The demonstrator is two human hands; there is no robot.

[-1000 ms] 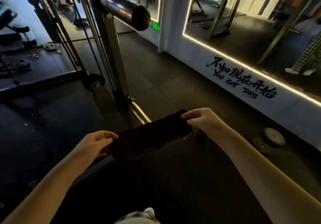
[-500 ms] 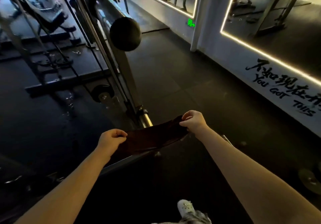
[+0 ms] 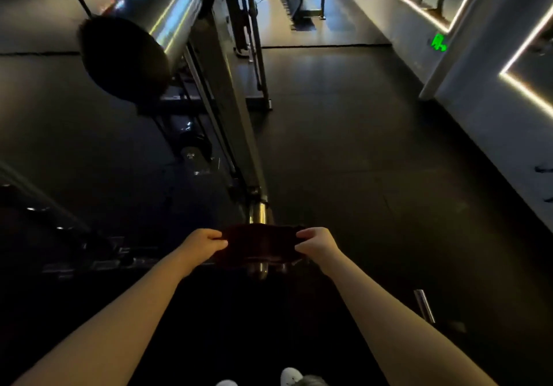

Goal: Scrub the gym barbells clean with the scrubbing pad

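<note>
A dark scrubbing pad [image 3: 259,242] is draped over a shiny metal barbell sleeve [image 3: 258,213] that points away from me, low in the middle of the view. My left hand [image 3: 204,243] pinches the pad's left edge. My right hand [image 3: 316,244] pinches its right edge. The pad is stretched between them and hides most of the sleeve; the sleeve's near end [image 3: 260,269] shows just below the pad.
A thick chrome bar with a black end cap [image 3: 124,59] juts out at upper left on a grey rack upright [image 3: 227,110]. Dark rubber floor [image 3: 359,161] lies to the right, bounded by a lit mirror wall [image 3: 493,110]. A short metal post [image 3: 424,304] stands at lower right.
The view has swung so the sleeve now points straight away. My hands have come closer together, with the pad bunched narrower across the sleeve.
</note>
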